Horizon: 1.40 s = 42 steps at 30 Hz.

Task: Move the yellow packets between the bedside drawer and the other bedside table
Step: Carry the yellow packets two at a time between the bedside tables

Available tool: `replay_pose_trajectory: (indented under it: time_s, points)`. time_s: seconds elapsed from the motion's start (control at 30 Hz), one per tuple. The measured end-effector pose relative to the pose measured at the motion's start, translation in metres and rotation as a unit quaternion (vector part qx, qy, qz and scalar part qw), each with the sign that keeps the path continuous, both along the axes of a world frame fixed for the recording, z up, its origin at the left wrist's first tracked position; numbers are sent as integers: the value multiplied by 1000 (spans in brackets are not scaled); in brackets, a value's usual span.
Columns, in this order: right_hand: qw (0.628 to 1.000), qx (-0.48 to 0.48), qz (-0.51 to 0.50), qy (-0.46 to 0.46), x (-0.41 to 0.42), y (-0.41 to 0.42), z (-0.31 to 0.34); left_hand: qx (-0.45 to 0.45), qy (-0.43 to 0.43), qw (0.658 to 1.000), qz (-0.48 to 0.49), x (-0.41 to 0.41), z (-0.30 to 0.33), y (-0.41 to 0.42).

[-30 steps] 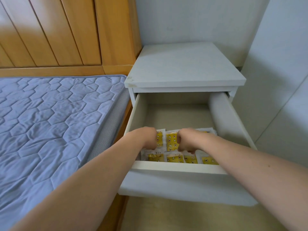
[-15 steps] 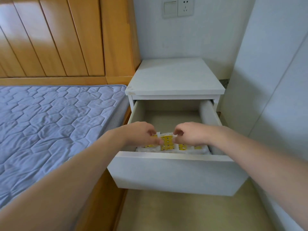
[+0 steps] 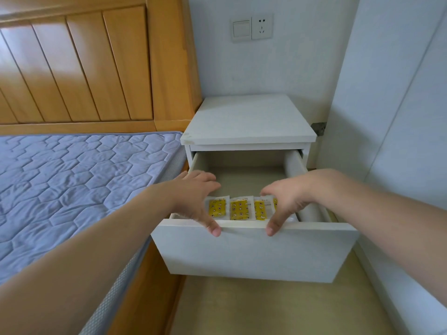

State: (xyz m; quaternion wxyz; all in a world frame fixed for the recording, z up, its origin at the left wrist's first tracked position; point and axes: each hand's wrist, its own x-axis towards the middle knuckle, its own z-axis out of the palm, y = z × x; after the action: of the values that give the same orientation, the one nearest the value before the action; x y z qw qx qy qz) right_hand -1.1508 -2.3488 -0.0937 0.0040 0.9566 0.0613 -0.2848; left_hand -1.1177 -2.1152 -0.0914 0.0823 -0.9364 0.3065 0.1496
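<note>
Evidently the packets were already laid down and the drawer was about to be shut: the drawer [image 3: 254, 252] stood pulled out, and closing it would call for an even push from both hands on its front panel. Both forearms reached forward, and the left hand [image 3: 196, 199] and right hand [image 3: 287, 199] held nothing, fingers spread, each thumb tip resting on the panel's top edge. Just behind the panel the yellow packets [image 3: 239, 209] lay in a row at the drawer's front, beneath the white bedside table [image 3: 249, 122].
</note>
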Motion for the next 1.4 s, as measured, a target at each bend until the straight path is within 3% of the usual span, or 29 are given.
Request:
replay_pose_trajectory:
  time_s: [0.23,0.4,0.6,1.13,1.4]
  points:
    - [989,-84,52,-112,8,-2,4,-44,-34,998,7,22,-14,0]
    - [974,-72,52,-209,18,-7,0,-56,-89,994,40,39,-15,-6]
    - [955,-60,55,-287,32,-18,-7,-80,-77,991,80,59,-14,-15]
    - [924,-40,42,-377,81,-42,-19,-106,-111,983,100,125,-23,-38]
    - [918,-36,17,-394,115,-52,-26,-161,-127,975,81,155,-37,-41]
